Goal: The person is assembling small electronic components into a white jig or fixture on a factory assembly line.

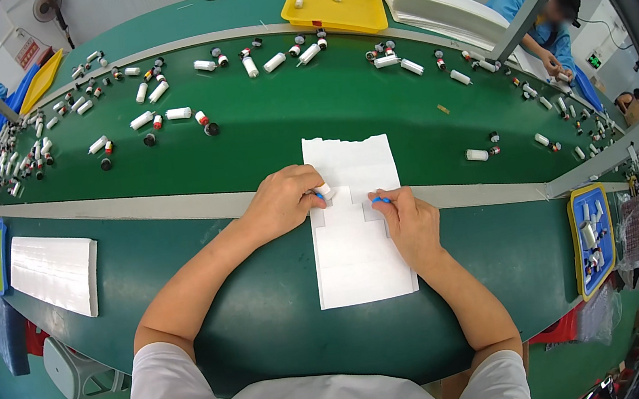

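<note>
My left hand point(285, 201) is closed, thumb and fingers pinching a small white piece point(324, 190) with a bit of blue at the fingertips. Across from it, my right hand point(411, 223) pinches a small blue piece point(381, 200); its exact kind is too small to make out. Both hands are over a white sheet of paper point(358, 271) with a torn far edge. Pale grey patches point(370, 211) show on the sheet near my fingertips. The sheet lies across the metal rail, partly on the green bench and partly on the belt.
Several white cylinders point(250, 66) with dark and red end parts lie scattered along the green belt point(261, 134). A yellow tray point(335, 22) stands at the far side. A blue-and-yellow tray point(579, 245) is at right, a folded white sheet point(55, 273) at left. A co-worker point(549, 28) sits far right.
</note>
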The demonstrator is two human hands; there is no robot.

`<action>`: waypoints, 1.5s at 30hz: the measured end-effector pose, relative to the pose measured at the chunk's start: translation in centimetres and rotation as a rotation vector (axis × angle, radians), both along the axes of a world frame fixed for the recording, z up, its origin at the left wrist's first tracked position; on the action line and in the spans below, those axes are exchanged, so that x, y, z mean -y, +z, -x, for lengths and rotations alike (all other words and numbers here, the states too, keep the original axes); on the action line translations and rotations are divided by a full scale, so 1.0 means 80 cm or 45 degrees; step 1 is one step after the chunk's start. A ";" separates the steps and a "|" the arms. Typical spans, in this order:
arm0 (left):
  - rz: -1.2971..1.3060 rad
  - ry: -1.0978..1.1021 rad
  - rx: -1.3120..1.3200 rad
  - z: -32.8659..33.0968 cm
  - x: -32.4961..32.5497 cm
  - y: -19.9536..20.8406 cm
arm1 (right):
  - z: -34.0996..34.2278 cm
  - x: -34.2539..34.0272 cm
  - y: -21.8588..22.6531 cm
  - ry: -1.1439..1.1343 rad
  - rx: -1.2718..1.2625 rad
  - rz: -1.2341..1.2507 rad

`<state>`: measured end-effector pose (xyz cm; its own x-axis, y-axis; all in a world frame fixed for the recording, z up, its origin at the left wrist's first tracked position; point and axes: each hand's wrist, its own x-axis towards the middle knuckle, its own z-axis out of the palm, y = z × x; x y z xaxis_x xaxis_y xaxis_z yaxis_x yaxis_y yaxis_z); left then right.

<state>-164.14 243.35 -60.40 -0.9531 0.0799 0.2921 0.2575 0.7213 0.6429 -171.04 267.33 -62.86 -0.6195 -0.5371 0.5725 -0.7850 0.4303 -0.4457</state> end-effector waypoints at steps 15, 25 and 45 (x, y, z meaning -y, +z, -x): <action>-0.057 0.016 0.113 0.016 -0.010 -0.007 | 0.033 -0.002 0.002 -0.015 0.283 0.188; 0.187 -0.079 0.076 0.009 -0.030 0.003 | 0.045 -0.029 0.005 0.003 0.400 0.163; 0.159 -0.005 0.195 0.025 -0.052 0.001 | 0.044 -0.002 0.028 0.177 -0.100 -0.173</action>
<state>-166.17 247.52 -60.36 -0.9853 0.1100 0.1310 0.1662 0.7970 0.5807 -174.56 267.50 -60.65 -0.4903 -0.6899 0.5326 -0.8710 0.3671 -0.3264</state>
